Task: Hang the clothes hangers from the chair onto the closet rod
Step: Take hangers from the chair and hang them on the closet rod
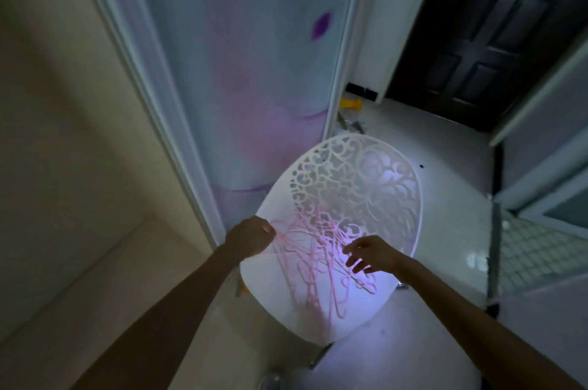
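Observation:
A white plastic chair (394, 224) with a cut-out lace back stands low in the middle of the view. A tangled pile of thin pink hangers (313, 265) lies on its seat. My left hand (251, 238) is curled at the seat's left edge and grips the end of a pink hanger. Over the right side of the pile hovers my right hand (370, 253), fingers spread and loosely bent, holding nothing. No closet rod shows in the view.
A tall closet door panel (241, 78) with a pale purple pattern rises right behind the chair. A cream wall lies to the left. A dark panelled door (496, 33) is at the back right, with small clutter on the glossy floor near it.

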Demonstrator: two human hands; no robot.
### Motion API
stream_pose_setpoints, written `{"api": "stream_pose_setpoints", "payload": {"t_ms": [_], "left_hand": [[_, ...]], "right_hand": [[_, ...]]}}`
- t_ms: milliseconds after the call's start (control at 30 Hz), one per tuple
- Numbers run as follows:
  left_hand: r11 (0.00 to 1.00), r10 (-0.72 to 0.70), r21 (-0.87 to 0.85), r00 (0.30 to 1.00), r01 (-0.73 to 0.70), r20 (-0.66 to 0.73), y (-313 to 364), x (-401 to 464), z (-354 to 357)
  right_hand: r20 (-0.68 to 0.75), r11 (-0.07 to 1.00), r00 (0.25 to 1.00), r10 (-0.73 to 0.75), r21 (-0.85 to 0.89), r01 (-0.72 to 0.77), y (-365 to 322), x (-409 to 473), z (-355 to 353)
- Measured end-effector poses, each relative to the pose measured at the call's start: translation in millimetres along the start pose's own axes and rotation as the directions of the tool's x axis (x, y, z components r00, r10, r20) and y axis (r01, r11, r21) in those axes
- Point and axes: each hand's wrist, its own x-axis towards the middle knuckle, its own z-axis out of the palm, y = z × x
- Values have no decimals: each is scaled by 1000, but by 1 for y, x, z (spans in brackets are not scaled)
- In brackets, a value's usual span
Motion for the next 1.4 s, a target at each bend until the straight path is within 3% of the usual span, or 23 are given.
{"api": "stream_pose_setpoints", "payload": {"t_ms": [200,333,467,633,733,800,1000,1100,1200,1300,1367,1400], "left_hand": [[975,-183,-112,978,194,98,-9,93,71],[984,-163,-50,979,169,119,-36,128,129],[977,-201,-48,975,206,91,-53,153,187],[977,-207,-31,976,210,73,-58,173,235],[986,-141,-96,989,135,-54,-56,207,253],[988,-129,-93,990,123,-61,-50,228,256],[970,-197,146,980,196,-11,-46,256,263],[996,-87,0,996,87,22,-49,255,263],[976,-32,-214,999,24,-32,-51,246,255],[964,-160,-255,932,76,-324,-54,231,241],[964,-260,-169,861,206,-436,-62,222,232],[956,-292,-119,867,267,-403,-69,219,231]], "right_hand": [[-33,985,985,168,-28,-169,70,74,-7],[-64,973,973,223,-51,-226,108,129,15],[-172,944,967,186,-242,-225,146,181,28],[-284,896,959,3,-426,-129,166,231,24],[-281,839,956,-90,-539,-79,170,281,24],[-267,802,955,-131,-595,-57,164,307,29],[-201,687,966,-165,-726,-34,158,335,39],[-193,805,975,-113,-592,-24,153,329,36],[-301,834,933,-198,-551,-1,148,318,30],[-360,947,921,-151,-319,31,147,312,25],[-228,999,974,-5,-54,-7,145,313,21],[-120,999,992,44,37,-40,144,311,18]]}}
